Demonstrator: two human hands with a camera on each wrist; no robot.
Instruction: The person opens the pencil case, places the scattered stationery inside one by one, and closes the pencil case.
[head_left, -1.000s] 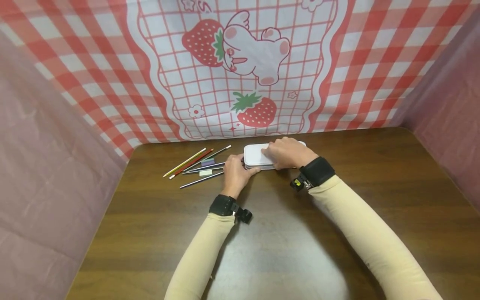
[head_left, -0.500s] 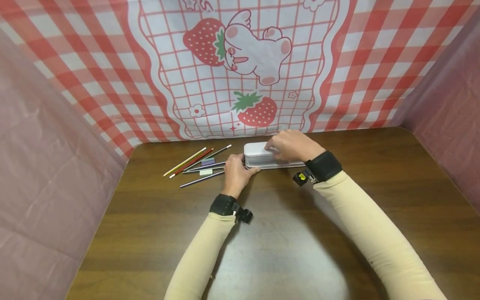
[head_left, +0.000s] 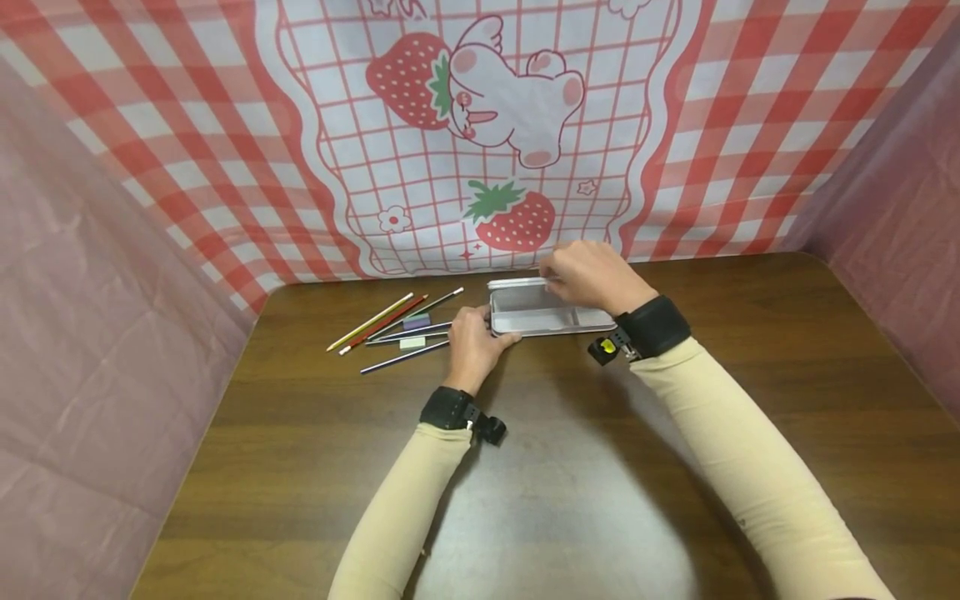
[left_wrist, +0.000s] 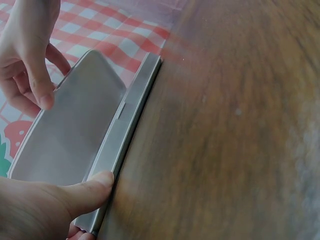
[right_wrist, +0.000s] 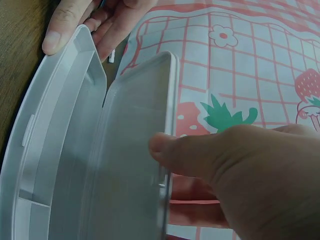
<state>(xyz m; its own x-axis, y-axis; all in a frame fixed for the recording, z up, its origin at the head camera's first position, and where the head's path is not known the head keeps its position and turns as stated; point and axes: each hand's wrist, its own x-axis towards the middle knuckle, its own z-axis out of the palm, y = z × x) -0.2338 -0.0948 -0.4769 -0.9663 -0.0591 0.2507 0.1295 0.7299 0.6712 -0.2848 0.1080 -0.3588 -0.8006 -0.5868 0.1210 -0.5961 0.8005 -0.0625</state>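
Observation:
A white pencil case (head_left: 536, 320) lies at the back of the table, its hinged lid (right_wrist: 135, 140) standing raised. Inside, a divider (right_wrist: 34, 201) splits the base, and no items show in it. My left hand (head_left: 472, 343) grips the left end of the base, thumb on the front rim and fingers round the end. My right hand (head_left: 592, 273) pinches the lid's free edge, thumb on the inner face and fingers behind it.
Left of the case lie several pencils (head_left: 370, 322), a purple eraser (head_left: 417, 322) and a pale eraser (head_left: 412, 342) on the wooden table (head_left: 525, 492). A checked strawberry cloth (head_left: 480, 125) hangs behind; pink cloth (head_left: 82, 350) hangs at the sides.
My right hand has moved up and back, swinging the pencil case's lid from nearly closed to upright, so the inside shows. My left hand has stayed at the left end.

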